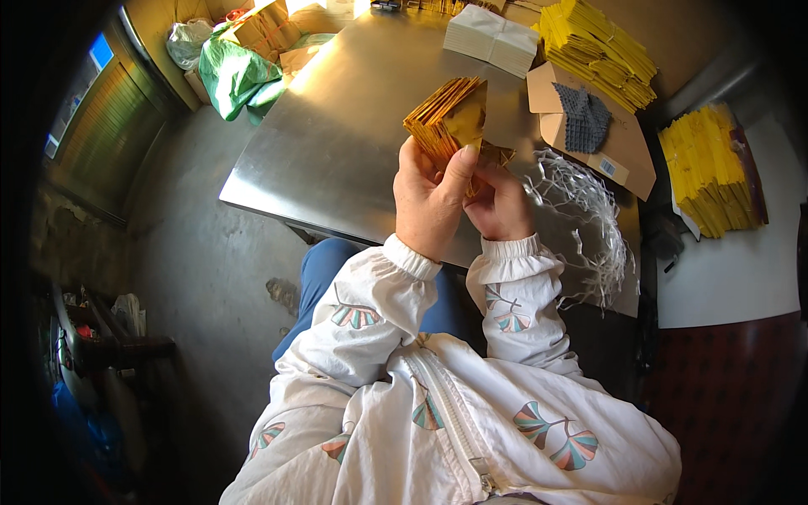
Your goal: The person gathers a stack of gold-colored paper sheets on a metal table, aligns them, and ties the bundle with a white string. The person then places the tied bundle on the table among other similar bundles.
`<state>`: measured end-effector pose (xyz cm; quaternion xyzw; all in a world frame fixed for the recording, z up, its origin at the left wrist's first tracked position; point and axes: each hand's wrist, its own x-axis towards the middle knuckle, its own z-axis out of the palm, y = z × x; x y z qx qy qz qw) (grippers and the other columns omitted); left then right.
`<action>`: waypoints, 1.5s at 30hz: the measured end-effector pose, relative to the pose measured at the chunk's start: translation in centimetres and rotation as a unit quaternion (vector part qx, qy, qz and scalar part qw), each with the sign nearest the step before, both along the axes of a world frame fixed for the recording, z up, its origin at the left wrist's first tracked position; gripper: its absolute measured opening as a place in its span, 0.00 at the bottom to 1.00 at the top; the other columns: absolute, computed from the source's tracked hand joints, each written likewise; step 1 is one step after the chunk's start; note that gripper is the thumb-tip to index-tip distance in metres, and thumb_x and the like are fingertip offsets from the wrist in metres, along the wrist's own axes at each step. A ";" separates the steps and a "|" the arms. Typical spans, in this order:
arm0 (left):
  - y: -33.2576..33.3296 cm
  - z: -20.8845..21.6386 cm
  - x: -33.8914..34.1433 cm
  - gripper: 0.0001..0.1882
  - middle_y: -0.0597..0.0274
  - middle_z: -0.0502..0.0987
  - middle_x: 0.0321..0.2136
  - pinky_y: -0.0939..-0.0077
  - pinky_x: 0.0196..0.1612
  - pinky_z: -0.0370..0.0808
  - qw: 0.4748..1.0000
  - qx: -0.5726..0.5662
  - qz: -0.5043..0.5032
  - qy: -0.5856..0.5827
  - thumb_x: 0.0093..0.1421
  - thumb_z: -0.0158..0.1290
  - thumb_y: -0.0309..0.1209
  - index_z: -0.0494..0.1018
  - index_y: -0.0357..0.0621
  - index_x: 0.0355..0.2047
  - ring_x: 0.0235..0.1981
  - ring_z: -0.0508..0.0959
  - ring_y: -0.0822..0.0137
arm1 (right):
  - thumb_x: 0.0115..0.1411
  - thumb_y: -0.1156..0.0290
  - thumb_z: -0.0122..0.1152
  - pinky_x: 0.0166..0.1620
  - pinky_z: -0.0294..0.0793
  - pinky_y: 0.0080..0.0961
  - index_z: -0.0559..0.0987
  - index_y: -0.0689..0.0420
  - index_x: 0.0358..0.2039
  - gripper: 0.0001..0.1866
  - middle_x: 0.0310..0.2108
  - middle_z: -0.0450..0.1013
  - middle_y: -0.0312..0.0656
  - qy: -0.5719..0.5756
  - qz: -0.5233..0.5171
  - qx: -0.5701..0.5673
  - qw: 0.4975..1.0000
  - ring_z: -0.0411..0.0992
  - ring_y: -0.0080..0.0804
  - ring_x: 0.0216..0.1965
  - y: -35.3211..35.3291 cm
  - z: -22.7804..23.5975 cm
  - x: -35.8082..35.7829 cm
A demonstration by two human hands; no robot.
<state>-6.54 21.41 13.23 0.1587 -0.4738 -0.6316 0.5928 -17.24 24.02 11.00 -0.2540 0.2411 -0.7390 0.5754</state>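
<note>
My left hand (429, 202) is wrapped round a thick bundle of folded gold foil papers (459, 122), its thumb pressed on the near face. The bundle's layered folded edges fan out at the upper left, above the steel table. Close beside it, my right hand (502, 204) has its fingers drawn together at the lower right of the bundle. A pointed gold foil flap (498, 154) sticks out above those fingers. Whether it belongs to the bundle or is a separate piece, I cannot tell. The right fingertips are partly hidden behind my left thumb.
Under my hands lies the steel table (311, 160). White strings (589, 219) tangle on its right, near a cardboard piece (627, 156) bearing a grey knobbly cloth (581, 118). White paper (492, 38) and yellow bundles (598, 50) are at the back; another yellow stack (711, 172) lies far right.
</note>
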 end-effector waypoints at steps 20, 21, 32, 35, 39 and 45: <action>0.2 -0.3 -0.5 0.16 0.54 0.77 0.35 0.79 0.40 0.72 0.996 -0.006 0.075 -0.042 0.60 0.52 0.28 0.64 0.30 0.44 0.36 0.76 0.70 | 0.58 0.74 0.55 0.48 0.70 0.24 0.71 0.60 0.49 0.17 0.46 0.71 0.38 0.020 -0.044 -0.020 0.999 0.71 0.27 0.47 0.7 -0.6 1.3; 0.2 -0.4 -0.6 0.15 0.55 0.77 0.35 0.79 0.40 0.72 0.995 -0.003 0.085 -0.047 0.60 0.52 0.28 0.64 0.31 0.44 0.36 0.76 0.70 | 0.58 0.74 0.55 0.48 0.70 0.24 0.71 0.60 0.48 0.17 0.45 0.72 0.38 0.023 -0.048 -0.021 0.998 0.71 0.27 0.46 0.7 -0.6 1.5; -0.7 -2.5 0.2 0.13 0.61 0.75 0.35 0.83 0.38 0.72 0.993 0.011 0.092 -0.072 0.64 0.48 0.33 0.66 0.36 0.43 0.34 0.73 0.76 | 0.58 0.73 0.58 0.48 0.70 0.22 0.70 0.61 0.48 0.17 0.45 0.72 0.39 0.001 -0.039 0.009 0.999 0.71 0.26 0.45 0.7 -1.7 2.7; -1.1 -2.8 0.7 0.12 0.60 0.76 0.33 0.82 0.37 0.73 0.996 0.043 0.071 -0.041 0.63 0.49 0.30 0.66 0.33 0.42 0.33 0.75 0.75 | 0.58 0.72 0.59 0.48 0.70 0.23 0.70 0.59 0.49 0.18 0.46 0.71 0.38 0.022 -0.044 0.019 0.999 0.71 0.26 0.46 0.8 -1.8 3.0; -3.1 -3.7 1.7 0.11 0.63 0.76 0.31 0.83 0.33 0.72 0.993 0.106 0.027 -0.033 0.64 0.47 0.31 0.67 0.32 0.39 0.30 0.74 0.77 | 0.58 0.69 0.61 0.49 0.69 0.22 0.70 0.54 0.50 0.19 0.46 0.71 0.34 0.056 0.013 0.020 0.998 0.70 0.25 0.47 1.0 -2.3 2.4; -5.6 -4.3 3.7 0.19 0.53 0.74 0.46 0.64 0.50 0.73 0.922 0.359 -0.141 0.042 0.66 0.38 0.37 0.62 0.37 0.51 0.45 0.76 0.60 | 0.58 0.69 0.61 0.53 0.64 0.25 0.68 0.56 0.52 0.22 0.46 0.69 0.37 0.184 0.025 0.117 0.976 0.66 0.24 0.50 1.8 -3.0 0.3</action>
